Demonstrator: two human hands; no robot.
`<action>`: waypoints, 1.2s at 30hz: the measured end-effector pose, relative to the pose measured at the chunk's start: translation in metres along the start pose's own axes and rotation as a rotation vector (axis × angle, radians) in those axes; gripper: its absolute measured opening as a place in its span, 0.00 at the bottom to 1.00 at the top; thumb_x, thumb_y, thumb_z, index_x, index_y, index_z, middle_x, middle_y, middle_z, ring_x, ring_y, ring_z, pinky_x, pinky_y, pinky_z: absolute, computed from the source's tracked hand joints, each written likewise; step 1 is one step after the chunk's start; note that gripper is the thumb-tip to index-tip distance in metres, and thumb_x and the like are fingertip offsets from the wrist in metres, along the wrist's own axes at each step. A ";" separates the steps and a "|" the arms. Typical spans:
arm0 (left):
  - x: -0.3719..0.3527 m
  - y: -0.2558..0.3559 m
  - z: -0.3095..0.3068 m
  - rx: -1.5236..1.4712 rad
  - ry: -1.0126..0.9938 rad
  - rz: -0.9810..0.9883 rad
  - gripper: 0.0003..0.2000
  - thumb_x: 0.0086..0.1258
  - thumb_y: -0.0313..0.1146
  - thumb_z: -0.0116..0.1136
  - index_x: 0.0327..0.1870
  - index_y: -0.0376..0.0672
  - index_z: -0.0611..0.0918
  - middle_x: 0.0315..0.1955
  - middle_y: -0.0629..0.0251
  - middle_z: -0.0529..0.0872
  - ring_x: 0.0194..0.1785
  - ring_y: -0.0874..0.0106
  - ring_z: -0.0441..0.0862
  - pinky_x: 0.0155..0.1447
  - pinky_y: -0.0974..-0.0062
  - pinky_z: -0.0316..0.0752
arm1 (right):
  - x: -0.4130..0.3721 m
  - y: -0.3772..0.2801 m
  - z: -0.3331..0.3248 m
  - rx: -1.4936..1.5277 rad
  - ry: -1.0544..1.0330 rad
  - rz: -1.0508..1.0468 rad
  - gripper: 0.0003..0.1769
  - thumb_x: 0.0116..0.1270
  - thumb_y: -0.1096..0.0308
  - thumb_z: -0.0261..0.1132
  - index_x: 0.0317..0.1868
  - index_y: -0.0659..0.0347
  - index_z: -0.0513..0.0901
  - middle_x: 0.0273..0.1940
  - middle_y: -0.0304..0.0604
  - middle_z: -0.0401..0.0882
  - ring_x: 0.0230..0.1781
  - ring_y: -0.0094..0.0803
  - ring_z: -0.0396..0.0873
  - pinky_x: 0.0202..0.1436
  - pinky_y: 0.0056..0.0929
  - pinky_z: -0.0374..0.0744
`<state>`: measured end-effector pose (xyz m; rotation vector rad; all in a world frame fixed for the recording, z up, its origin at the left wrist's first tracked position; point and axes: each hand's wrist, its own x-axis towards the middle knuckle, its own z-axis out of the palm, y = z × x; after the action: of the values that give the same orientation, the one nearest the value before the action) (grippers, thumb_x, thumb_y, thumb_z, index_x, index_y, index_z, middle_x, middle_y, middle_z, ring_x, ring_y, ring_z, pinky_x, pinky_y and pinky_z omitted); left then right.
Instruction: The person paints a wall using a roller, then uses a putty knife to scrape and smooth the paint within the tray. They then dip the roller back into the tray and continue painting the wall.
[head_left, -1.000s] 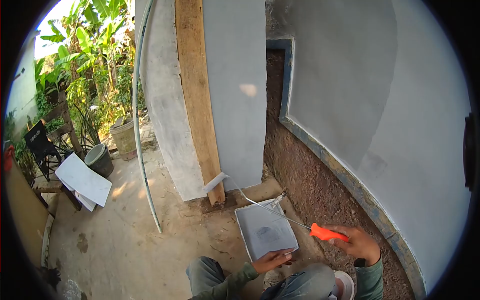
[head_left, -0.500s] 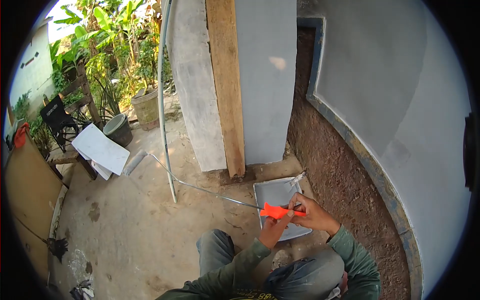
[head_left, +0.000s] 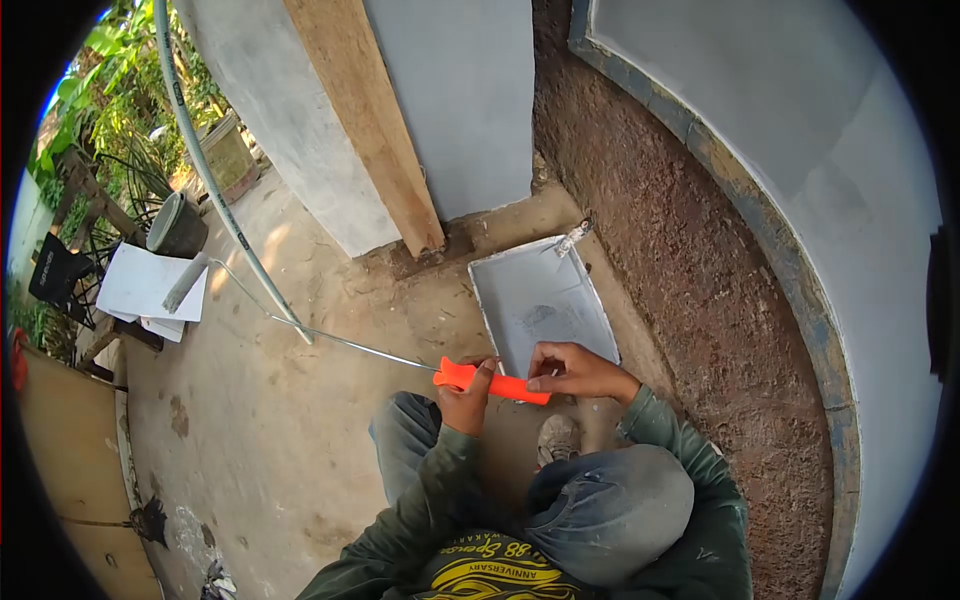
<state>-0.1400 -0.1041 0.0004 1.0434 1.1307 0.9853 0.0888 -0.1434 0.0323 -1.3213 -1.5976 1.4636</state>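
Observation:
A paint roller [head_left: 508, 387] with a bright orange handle lies across both hands, its thin metal rod running out to the left. The grey roller sleeve [head_left: 185, 284] is at the far end of the rod. My left hand [head_left: 464, 402] is closed round the handle near the rod. At the butt end, my right hand [head_left: 582, 370] pinches the handle between thumb and fingers. Just beyond the hands, a paint tray [head_left: 535, 270] sits on the ground, with grey paint smeared inside. A paint-stained brush-like thing [head_left: 573, 236] rests on its far right corner.
A wooden post [head_left: 365, 120] stands against a grey-painted pillar [head_left: 455, 110]. To the left a hose-like pipe [head_left: 215, 180] reaches the concrete floor. White sheets [head_left: 140, 280], a bucket [head_left: 178, 226] and a black chair [head_left: 58, 275] are farther left. A low wall [head_left: 700, 250] curves along the right.
The view has tilted down and turned. My right hand has slid toward the handle's butt end, exposing more orange. My left hand still holds it near the rod.

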 end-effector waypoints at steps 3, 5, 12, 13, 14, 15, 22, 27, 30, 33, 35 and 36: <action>0.013 -0.015 -0.035 0.041 0.049 -0.049 0.10 0.73 0.34 0.68 0.43 0.34 0.87 0.30 0.69 0.85 0.31 0.80 0.79 0.37 0.78 0.74 | 0.010 0.054 -0.046 -0.048 0.347 0.040 0.16 0.73 0.58 0.74 0.46 0.61 0.81 0.41 0.36 0.83 0.42 0.23 0.80 0.45 0.27 0.81; 0.015 -0.028 -0.054 0.036 0.081 -0.072 0.09 0.73 0.34 0.68 0.41 0.35 0.87 0.29 0.70 0.84 0.29 0.81 0.77 0.35 0.78 0.71 | 0.023 0.084 -0.081 -0.249 0.641 -0.012 0.17 0.71 0.58 0.74 0.45 0.63 0.81 0.40 0.43 0.86 0.38 0.30 0.83 0.46 0.33 0.82; -0.008 -0.068 -0.111 0.136 0.248 0.010 0.10 0.75 0.36 0.67 0.35 0.41 0.81 0.27 0.71 0.81 0.27 0.82 0.73 0.31 0.79 0.66 | 0.095 0.133 -0.188 -0.734 0.833 0.214 0.32 0.70 0.51 0.69 0.66 0.64 0.76 0.61 0.67 0.79 0.59 0.63 0.82 0.62 0.56 0.79; -0.006 -0.072 -0.115 0.213 0.286 0.054 0.10 0.75 0.36 0.67 0.34 0.41 0.81 0.28 0.71 0.82 0.29 0.81 0.74 0.34 0.78 0.68 | 0.106 0.132 -0.198 -0.731 0.823 0.225 0.32 0.70 0.51 0.69 0.66 0.64 0.76 0.61 0.67 0.79 0.59 0.63 0.82 0.62 0.56 0.79; -0.003 -0.074 -0.120 0.215 0.288 0.040 0.10 0.75 0.36 0.67 0.34 0.41 0.81 0.28 0.71 0.82 0.29 0.81 0.74 0.34 0.78 0.68 | 0.115 0.129 -0.209 -0.775 0.833 0.271 0.33 0.70 0.52 0.69 0.67 0.64 0.75 0.63 0.69 0.77 0.61 0.65 0.80 0.64 0.56 0.78; -0.001 -0.072 -0.122 0.224 0.315 0.037 0.11 0.75 0.35 0.67 0.34 0.40 0.81 0.28 0.71 0.81 0.30 0.80 0.74 0.36 0.77 0.69 | 0.126 0.128 -0.219 -0.821 0.841 0.316 0.35 0.69 0.52 0.69 0.69 0.64 0.74 0.66 0.70 0.74 0.64 0.66 0.78 0.66 0.56 0.77; 0.012 -0.073 -0.133 0.312 0.343 0.021 0.11 0.75 0.35 0.66 0.33 0.40 0.80 0.27 0.73 0.78 0.32 0.80 0.71 0.40 0.75 0.68 | 0.177 0.173 -0.273 -0.865 0.819 0.378 0.37 0.66 0.52 0.73 0.69 0.65 0.76 0.59 0.65 0.83 0.59 0.57 0.83 0.60 0.52 0.82; 0.017 -0.072 -0.135 0.369 0.356 -0.037 0.12 0.75 0.36 0.66 0.33 0.39 0.80 0.27 0.72 0.78 0.33 0.79 0.71 0.41 0.75 0.68 | 0.168 0.165 -0.250 -0.520 0.625 0.423 0.24 0.63 0.53 0.78 0.45 0.67 0.87 0.27 0.44 0.86 0.20 0.29 0.82 0.27 0.33 0.81; 0.022 -0.072 -0.132 0.334 0.325 -0.046 0.12 0.75 0.36 0.66 0.34 0.38 0.80 0.27 0.72 0.78 0.33 0.79 0.71 0.41 0.74 0.68 | 0.153 0.153 -0.227 -0.298 0.539 0.548 0.23 0.61 0.56 0.80 0.47 0.65 0.87 0.33 0.47 0.89 0.32 0.38 0.88 0.34 0.36 0.83; 0.024 -0.073 -0.130 0.292 0.338 -0.035 0.12 0.75 0.36 0.66 0.33 0.38 0.80 0.27 0.71 0.78 0.33 0.78 0.72 0.41 0.74 0.68 | 0.136 0.129 -0.194 -0.476 0.657 0.370 0.20 0.63 0.57 0.78 0.45 0.65 0.86 0.32 0.51 0.88 0.33 0.41 0.88 0.38 0.39 0.82; 0.024 -0.075 -0.133 0.348 0.367 -0.010 0.14 0.72 0.38 0.66 0.32 0.35 0.82 0.23 0.68 0.79 0.29 0.75 0.74 0.39 0.72 0.71 | 0.125 0.110 -0.186 -0.605 0.727 0.242 0.19 0.64 0.59 0.76 0.47 0.65 0.86 0.33 0.57 0.87 0.34 0.50 0.88 0.42 0.43 0.82; 0.023 -0.075 -0.135 0.352 0.368 -0.009 0.14 0.72 0.38 0.66 0.32 0.35 0.82 0.23 0.68 0.79 0.29 0.75 0.74 0.39 0.72 0.71 | 0.120 0.099 -0.186 -0.658 0.775 0.298 0.19 0.64 0.59 0.76 0.47 0.66 0.86 0.35 0.59 0.87 0.36 0.54 0.88 0.43 0.45 0.82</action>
<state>-0.2632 -0.0811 -0.0923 1.1600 1.6541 1.0184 0.2442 0.0255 -0.0450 -2.2154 -1.3955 0.3961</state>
